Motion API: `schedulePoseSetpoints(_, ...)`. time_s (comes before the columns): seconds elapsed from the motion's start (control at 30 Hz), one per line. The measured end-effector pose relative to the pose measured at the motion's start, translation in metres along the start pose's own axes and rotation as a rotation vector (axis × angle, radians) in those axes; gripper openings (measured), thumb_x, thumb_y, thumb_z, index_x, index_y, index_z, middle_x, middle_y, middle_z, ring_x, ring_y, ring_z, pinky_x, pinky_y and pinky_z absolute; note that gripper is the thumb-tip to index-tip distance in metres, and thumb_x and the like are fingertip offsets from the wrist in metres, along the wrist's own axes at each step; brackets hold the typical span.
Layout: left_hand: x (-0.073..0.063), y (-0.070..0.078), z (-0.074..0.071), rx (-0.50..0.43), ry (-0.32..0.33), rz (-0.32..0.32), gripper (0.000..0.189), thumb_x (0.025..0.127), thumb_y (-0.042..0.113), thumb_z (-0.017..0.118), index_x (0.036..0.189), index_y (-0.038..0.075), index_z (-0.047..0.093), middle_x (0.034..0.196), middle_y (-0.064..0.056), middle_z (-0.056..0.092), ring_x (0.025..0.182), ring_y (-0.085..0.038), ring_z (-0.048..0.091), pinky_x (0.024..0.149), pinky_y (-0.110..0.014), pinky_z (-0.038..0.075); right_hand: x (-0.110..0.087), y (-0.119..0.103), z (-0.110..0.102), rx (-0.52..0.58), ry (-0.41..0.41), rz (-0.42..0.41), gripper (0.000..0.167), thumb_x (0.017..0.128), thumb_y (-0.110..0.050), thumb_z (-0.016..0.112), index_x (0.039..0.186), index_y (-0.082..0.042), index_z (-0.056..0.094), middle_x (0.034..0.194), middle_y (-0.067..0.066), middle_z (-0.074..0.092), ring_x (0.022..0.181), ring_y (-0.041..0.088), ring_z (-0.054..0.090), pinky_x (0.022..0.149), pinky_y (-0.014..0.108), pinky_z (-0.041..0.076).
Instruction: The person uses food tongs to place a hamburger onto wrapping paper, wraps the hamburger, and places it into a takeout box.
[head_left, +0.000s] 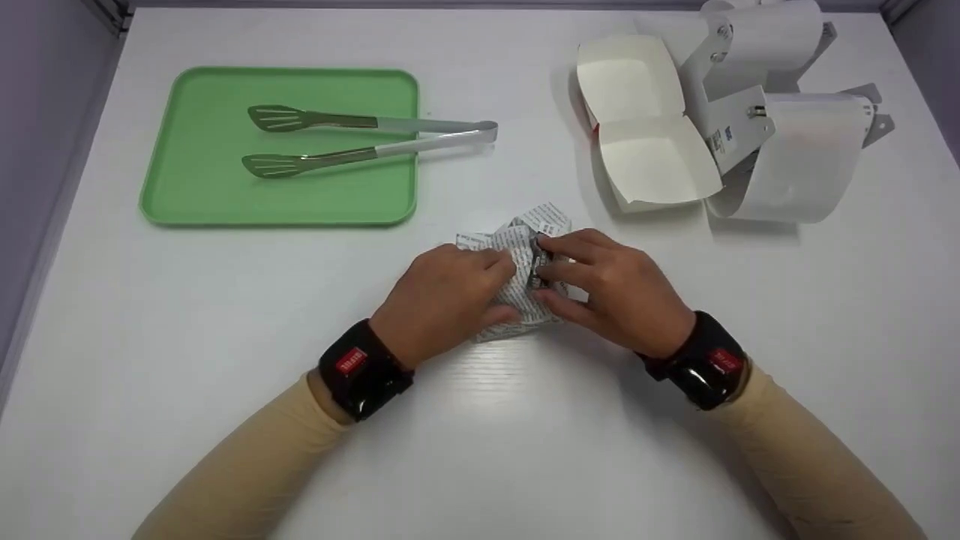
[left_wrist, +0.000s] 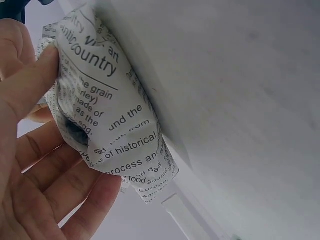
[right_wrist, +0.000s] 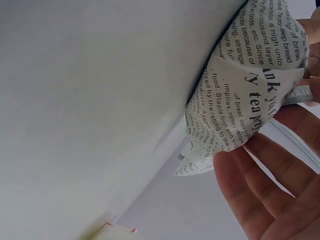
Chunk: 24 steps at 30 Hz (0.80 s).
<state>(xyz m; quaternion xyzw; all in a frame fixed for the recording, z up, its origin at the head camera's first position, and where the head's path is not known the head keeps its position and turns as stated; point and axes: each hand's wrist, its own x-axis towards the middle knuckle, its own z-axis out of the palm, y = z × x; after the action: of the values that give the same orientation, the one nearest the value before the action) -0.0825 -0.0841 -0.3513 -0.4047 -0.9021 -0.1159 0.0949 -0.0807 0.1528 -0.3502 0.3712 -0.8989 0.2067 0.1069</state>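
Observation:
A packet of newsprint-patterned wrapping paper [head_left: 517, 292] lies crumpled on the table between both hands; what it holds inside is hidden. A darker strip with print [head_left: 538, 262] shows near its right side in the head view. My left hand [head_left: 450, 296] grips the packet's left side, and in the left wrist view its fingertips [left_wrist: 107, 187] touch the paper [left_wrist: 125, 130] while a small dark gap shows in a fold. From the right, my right hand [head_left: 619, 289] holds the other side with bent fingers; in the right wrist view its fingertips [right_wrist: 225, 162] touch the printed paper [right_wrist: 235, 90].
At the back left, metal tongs [head_left: 337, 156] lie across a green tray [head_left: 281, 214], handle end past its right rim. An open paper burger box [head_left: 652, 161] stands at the back right, beside white curved holders [head_left: 810, 165] with metal brackets. White table [head_left: 480, 442] surrounds everything.

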Motion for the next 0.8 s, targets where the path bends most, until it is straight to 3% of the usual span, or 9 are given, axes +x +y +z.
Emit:
schedulePoseSetpoints(0.3,0.0004,-0.0002,-0.0005,-0.001,-0.001,-0.004,0.044,0.088,0.045,0.076,0.105,0.006,0.066,0.088,-0.001,0.071,0.066,-0.02,0.064,0.065,-0.035,0.054,0.0005,-0.0002,-0.0008,-0.013,-0.01,-0.005,0.031,0.085,-0.035,0.081,0.103,-0.009,0.079,0.125,0.011,0.073,0.114,0.022,0.068,0.09,0.038,0.06)
schedulePoseSetpoints(0.5,-0.0001,0.0002,-0.0006,-0.015,-0.002,-0.007,0.043,0.088,0.044,0.076,0.105,0.007,0.065,0.09,-0.002,0.072,0.068,-0.021,0.065,0.066,-0.036,0.054,0.001,-0.0005,0.0001,-0.011,-0.005,0.024,0.027,0.1,-0.031,0.065,0.097,-0.008,0.079,0.124,0.011,0.073,0.114,0.022,0.067,0.091,0.038,0.059)
schedulePoseSetpoints(0.6,-0.0004,0.0002,-0.0005,-0.012,-0.006,-0.007,0.043,0.088,0.045,0.075,0.104,0.007,0.064,0.091,-0.002,0.071,0.069,-0.021,0.065,0.067,-0.036,0.054,0.002,-0.0004,0.0016,-0.012,0.006,0.051,0.024,0.102,-0.024,0.062,0.1,-0.007,0.079,0.122,0.01,0.073,0.114,0.021,0.067,0.09,0.036,0.059)
schedulePoseSetpoints(0.8,0.0,0.0004,0.0,-0.006,-0.014,0.0,0.042,0.089,0.045,0.074,0.105,0.007,0.065,0.093,-0.002,0.072,0.071,-0.021,0.066,0.067,-0.036,0.054,0.0024,-0.0006,0.0036,-0.068,0.004,0.056,0.025,0.096,-0.02,0.071,0.117,-0.009,0.077,0.125,0.006,0.073,0.113,0.02,0.066,0.09,0.036,0.059)
